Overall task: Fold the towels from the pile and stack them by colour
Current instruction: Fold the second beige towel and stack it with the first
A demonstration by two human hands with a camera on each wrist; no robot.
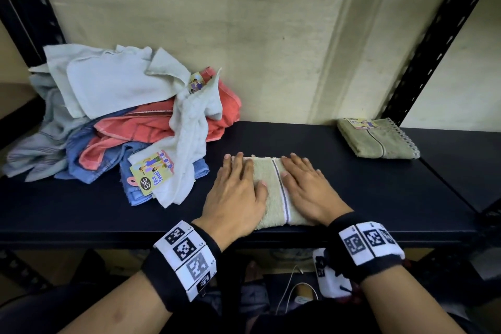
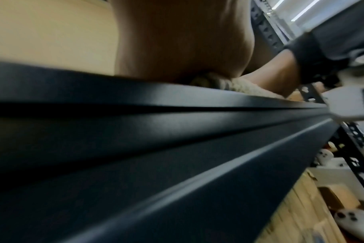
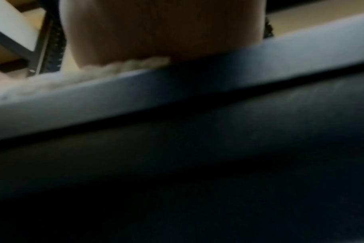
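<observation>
A folded green towel [image 1: 272, 192] with a dark stripe lies at the front of the dark shelf [image 1: 352, 198]. My left hand [image 1: 235, 190] lies flat on its left half and my right hand [image 1: 309, 187] flat on its right half, fingers straight, pressing down. A second folded green towel [image 1: 379, 141] with a label sits at the back right. The unfolded pile [image 1: 122, 122] of white, red, blue and grey towels fills the back left. In both wrist views only the heel of each hand and a strip of green towel [image 2: 249, 88] [image 3: 119, 67] show above the shelf edge.
Black perforated rack posts [image 1: 433, 43] stand at the right and left. A cream wall [image 1: 244, 35] closes the back. A loose paper label [image 1: 153, 173] lies on the pile's front. Bare shelf lies between the two green towels. Cables and clutter sit below the shelf.
</observation>
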